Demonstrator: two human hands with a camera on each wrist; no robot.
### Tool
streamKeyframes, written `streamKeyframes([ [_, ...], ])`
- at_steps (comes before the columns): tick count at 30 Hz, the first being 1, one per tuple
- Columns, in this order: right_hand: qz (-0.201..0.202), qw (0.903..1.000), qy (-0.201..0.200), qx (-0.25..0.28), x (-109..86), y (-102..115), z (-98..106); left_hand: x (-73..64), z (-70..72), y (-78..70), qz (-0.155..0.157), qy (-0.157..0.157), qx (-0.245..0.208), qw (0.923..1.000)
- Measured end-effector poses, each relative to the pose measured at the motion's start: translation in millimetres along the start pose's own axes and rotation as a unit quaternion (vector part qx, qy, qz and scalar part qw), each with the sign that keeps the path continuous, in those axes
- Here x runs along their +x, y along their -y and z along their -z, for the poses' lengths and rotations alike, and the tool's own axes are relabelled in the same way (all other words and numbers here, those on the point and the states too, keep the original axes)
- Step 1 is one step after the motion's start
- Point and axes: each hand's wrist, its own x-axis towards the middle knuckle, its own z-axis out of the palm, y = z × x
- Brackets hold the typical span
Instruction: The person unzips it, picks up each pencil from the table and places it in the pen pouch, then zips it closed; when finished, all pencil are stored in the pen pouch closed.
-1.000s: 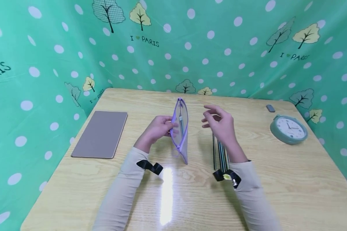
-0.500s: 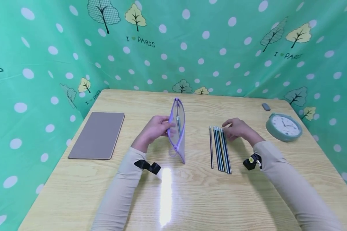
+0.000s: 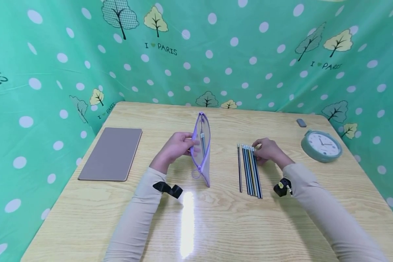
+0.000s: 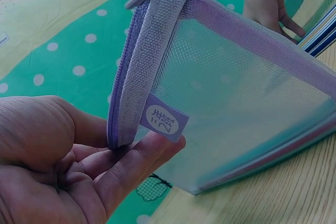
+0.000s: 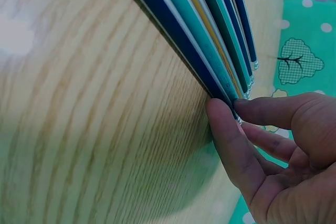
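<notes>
My left hand (image 3: 178, 146) holds up a mesh zip pencil pouch (image 4: 231, 72), pinching its purple zipper edge between thumb and fingers. The pouch stands with its mouth gaping, and pencils (image 3: 203, 143) show inside it. My right hand (image 3: 266, 149) is at the far end of a row of striped pencils (image 3: 247, 165) lying on the table. In the right wrist view, its thumb and finger pinch the eraser end of the outermost dark blue pencil (image 5: 177, 40). A single thin pencil (image 3: 239, 169) lies slightly apart on the row's left side.
A grey notebook (image 3: 111, 154) lies at the left of the wooden table (image 3: 222, 225). To the right is a round green clock (image 3: 321, 145), with a small grey eraser (image 3: 301, 123) behind it. A green dotted curtain (image 3: 170, 80) surrounds the table's back and sides.
My right hand has moved from beside the pouch, right and down to the pencil row, where its fingers have closed on the outermost pencil's end. My left hand keeps holding the pouch in place.
</notes>
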Motion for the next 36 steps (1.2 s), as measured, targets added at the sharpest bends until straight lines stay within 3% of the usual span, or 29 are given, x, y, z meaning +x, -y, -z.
streamKeyframes([
  [11,-0.010,0.9999,-0.011,-0.007,1.8,0.5,-3.6,-2.0,-0.7,0.4,-0.001,0.000,-0.004,1.0000],
  [21,0.006,0.9986,-0.039,-0.034,-1.1,-1.8,-5.5,-1.7,-0.9,-0.8,-0.005,0.003,-0.005,1.0000],
  [30,-0.009,0.9970,-0.060,0.048,-10.2,-2.5,6.8,-2.3,-0.3,-2.2,-0.003,0.005,0.003,1.0000],
  [36,0.005,0.9921,-0.088,0.089,-16.5,-1.2,13.6,-3.2,-0.3,-1.1,-0.007,0.004,0.000,1.0000],
])
